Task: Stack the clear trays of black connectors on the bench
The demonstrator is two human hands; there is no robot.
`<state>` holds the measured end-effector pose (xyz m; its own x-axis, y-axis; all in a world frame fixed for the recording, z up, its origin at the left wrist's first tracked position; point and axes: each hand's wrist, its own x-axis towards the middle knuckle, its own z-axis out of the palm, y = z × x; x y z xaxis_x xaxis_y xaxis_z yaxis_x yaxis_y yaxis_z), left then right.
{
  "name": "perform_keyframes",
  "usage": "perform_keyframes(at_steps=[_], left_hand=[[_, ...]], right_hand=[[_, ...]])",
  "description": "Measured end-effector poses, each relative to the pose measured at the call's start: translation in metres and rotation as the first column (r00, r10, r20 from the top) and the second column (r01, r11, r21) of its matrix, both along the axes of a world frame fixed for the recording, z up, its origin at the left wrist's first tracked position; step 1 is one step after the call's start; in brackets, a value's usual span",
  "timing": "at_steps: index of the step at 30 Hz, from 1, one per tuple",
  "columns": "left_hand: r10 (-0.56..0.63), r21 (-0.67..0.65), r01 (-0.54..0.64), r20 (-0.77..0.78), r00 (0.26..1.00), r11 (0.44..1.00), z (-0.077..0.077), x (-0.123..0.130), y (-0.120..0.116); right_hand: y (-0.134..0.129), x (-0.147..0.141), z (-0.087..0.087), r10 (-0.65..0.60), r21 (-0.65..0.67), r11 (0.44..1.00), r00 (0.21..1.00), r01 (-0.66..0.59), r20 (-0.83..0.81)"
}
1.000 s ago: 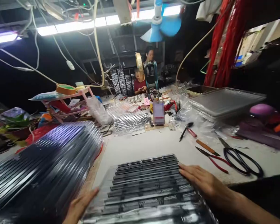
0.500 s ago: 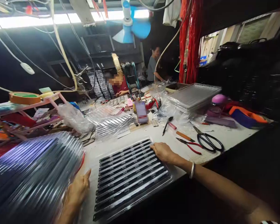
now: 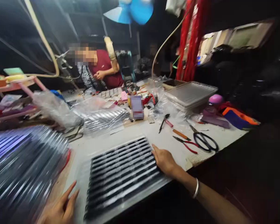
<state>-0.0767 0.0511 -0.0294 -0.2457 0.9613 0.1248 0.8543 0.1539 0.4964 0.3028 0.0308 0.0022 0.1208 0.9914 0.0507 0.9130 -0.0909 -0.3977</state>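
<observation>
A clear plastic tray [image 3: 123, 175] with rows of black strips lies flat near the table's front edge, slightly blurred. My right hand [image 3: 164, 160], a white bangle at its wrist, grips the tray's far right edge between thumb and fingers. At the lower left, my left hand [image 3: 62, 207] has its fingers apart and holds nothing. It is just left of the tray and apart from it. Further left rises a stack of similar ribbed trays [image 3: 21, 168], smeared by motion.
Scissors [image 3: 204, 140], red-handled pliers [image 3: 186, 144] and an orange-handled blade [image 3: 181, 134] lie right of the tray. Empty clear trays [image 3: 105, 119] and plastic film sit behind it. Lidded trays [image 3: 191, 95] are stacked at the back right. Across the table sits a person [image 3: 106, 70] in a dark red shirt.
The view has shifted, and the seated person's upper body is raised. My left hand has moved lower and its fingers have spread. My right hand remains at the tray's edge.
</observation>
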Motion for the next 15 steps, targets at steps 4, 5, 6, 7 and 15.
perform_keyframes(at_steps=[4, 5, 6, 7, 15], left_hand=[[-0.068, 0.056, 0.061, 0.133, 0.989, 0.997, 0.022, 0.019, -0.008], [-0.094, 0.075, 0.082, 0.185, 0.978, 0.994, 0.023, 0.018, -0.009], [-0.12, 0.086, 0.103, 0.228, 0.966, 0.991, 0.023, 0.016, -0.011], [-0.143, 0.094, 0.123, 0.26, 0.955, 0.988, 0.023, 0.014, -0.014], [-0.27, 0.195, 0.213, 0.345, 0.899, 0.957, 0.017, 0.012, -0.03]], right_hand=[[0.01, 0.002, -0.013, 0.023, 0.029, 0.999, 0.999, -0.023, -0.027], [0.011, 0.004, -0.017, 0.041, 0.056, 0.998, 0.998, -0.039, -0.044], [0.011, 0.005, -0.02, 0.06, 0.087, 0.995, 0.996, -0.054, -0.063], [0.01, 0.007, -0.023, 0.077, 0.118, 0.991, 0.993, -0.067, -0.085], [0.007, 0.009, -0.026, 0.135, 0.222, 0.974, 0.892, -0.04, -0.431]])
